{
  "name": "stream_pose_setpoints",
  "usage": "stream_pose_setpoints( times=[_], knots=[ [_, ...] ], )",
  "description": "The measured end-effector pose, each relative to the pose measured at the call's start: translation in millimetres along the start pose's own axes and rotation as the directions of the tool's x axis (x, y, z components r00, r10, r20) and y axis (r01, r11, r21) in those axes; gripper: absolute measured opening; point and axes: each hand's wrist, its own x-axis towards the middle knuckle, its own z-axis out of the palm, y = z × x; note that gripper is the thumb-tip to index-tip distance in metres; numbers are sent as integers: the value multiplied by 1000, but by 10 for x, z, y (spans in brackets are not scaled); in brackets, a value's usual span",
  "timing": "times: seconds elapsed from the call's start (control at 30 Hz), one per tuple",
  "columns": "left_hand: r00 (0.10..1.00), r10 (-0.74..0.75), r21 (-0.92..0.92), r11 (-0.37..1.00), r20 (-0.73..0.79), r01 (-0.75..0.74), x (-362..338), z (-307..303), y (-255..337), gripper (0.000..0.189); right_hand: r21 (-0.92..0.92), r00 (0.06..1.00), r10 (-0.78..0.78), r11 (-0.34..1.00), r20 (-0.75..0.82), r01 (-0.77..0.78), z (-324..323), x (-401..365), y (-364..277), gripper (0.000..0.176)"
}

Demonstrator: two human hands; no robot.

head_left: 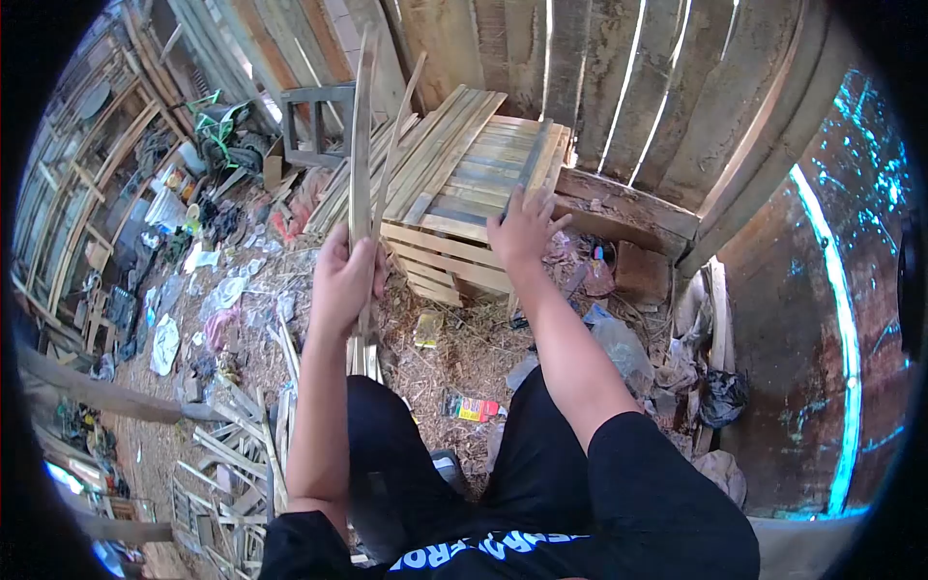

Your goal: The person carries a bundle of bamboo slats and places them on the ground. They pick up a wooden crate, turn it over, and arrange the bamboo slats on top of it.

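My left hand (345, 275) is closed around long thin wooden slats (362, 145), which stand nearly upright and lean apart at their upper ends. In front of me sits a slatted wooden crate (449, 266). Its top carries several loose slats (449, 145) laid side by side along the left part. My right hand (525, 230) is over the crate's near right corner, fingers spread. It touches or hovers just above the near end of a dark slat (535, 159); actual contact is hard to make out.
A plank wall (599, 77) rises behind the crate. Scrap slats (237, 435) lie in a heap at lower left. Plastic litter and a red-yellow packet (472, 408) are on the dirt floor. A grey frame (317, 121) leans by the wall, and a brick-like block (642, 273) is at right.
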Motion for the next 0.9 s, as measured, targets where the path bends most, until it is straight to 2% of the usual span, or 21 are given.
stream_pose_setpoints(
  times=[0.07,0.1,0.17,0.2,0.23,0.27,0.3,0.33,0.37,0.4,0.43,0.47,0.5,0.53,0.57,0.63,0.7,0.73,0.77,0.83,0.9],
  knots=[
    [1000,-5,12,1000,-2,5,74,0,223,12,-2,998,41,999,-57,-41,44,33,-37,77],
    [999,-8,-1,1000,50,8,124,-7,320,12,6,998,30,1000,-49,-29,9,28,-102,77],
    [996,-10,-3,1000,93,10,257,-49,399,12,335,995,-51,939,-88,78,-81,10,-300,69],
    [990,-5,35,999,144,0,332,-83,353,13,435,939,-121,862,-321,260,53,-15,-398,53],
    [981,-4,71,997,194,-10,385,-96,335,14,443,940,-126,857,-317,264,-8,-36,-544,53],
    [977,-25,110,994,210,2,417,-91,302,15,724,966,-120,642,-230,252,-60,-64,-674,46],
    [980,-34,108,994,198,13,447,-79,211,15,917,980,-146,357,-137,181,-156,-136,-770,40],
    [974,-55,156,988,220,21,490,-65,76,18,916,979,-161,359,-127,178,-296,-222,-846,40],
    [968,-72,204,979,241,22,506,-38,-10,22,992,977,-208,103,-52,75,-469,-279,-930,36],
    [971,-107,266,963,214,47,422,86,51,19,986,963,-269,-157,10,-54,-546,-298,-989,35],
    [948,-148,276,959,281,68,447,78,-59,22,985,960,-280,-161,12,-60,-514,-283,-1005,35],
    [930,-34,363,925,367,-109,579,42,-335,28,999,975,-218,-24,34,-40,-481,-280,-1009,32],
    [917,-99,336,941,388,-41,474,167,-214,32,993,987,-153,115,48,-31,-432,-293,-1021,29],
    [904,-119,361,931,411,-41,556,192,-356,31,975,973,-126,-90,193,-205,-345,-299,-1040,28],
    [899,-85,359,930,429,-83,607,199,-495,31,986,988,-91,-100,125,-134,-242,-275,-1047,24],
    [893,8,327,929,449,-173,726,137,-705,31,993,975,-194,-27,104,-111,-256,-267,-920,23],
    [900,-92,339,939,427,-65,697,81,-734,29,998,978,-201,5,59,-59,-176,-229,-891,22],
    [897,-91,163,986,433,21,609,130,-652,28,999,980,-197,39,21,-14,-154,-225,-880,20],
    [901,-89,158,987,424,24,633,82,-621,28,999,978,-208,42,24,-15,-141,-215,-843,20],
    [866,-273,304,941,420,149,721,-26,-626,27,987,968,-205,96,147,-129,-223,-188,-783,17],
    [889,-258,317,939,379,137,869,-153,-998,30,977,963,-211,163,169,-135,-237,-185,-763,15]
  ],
)
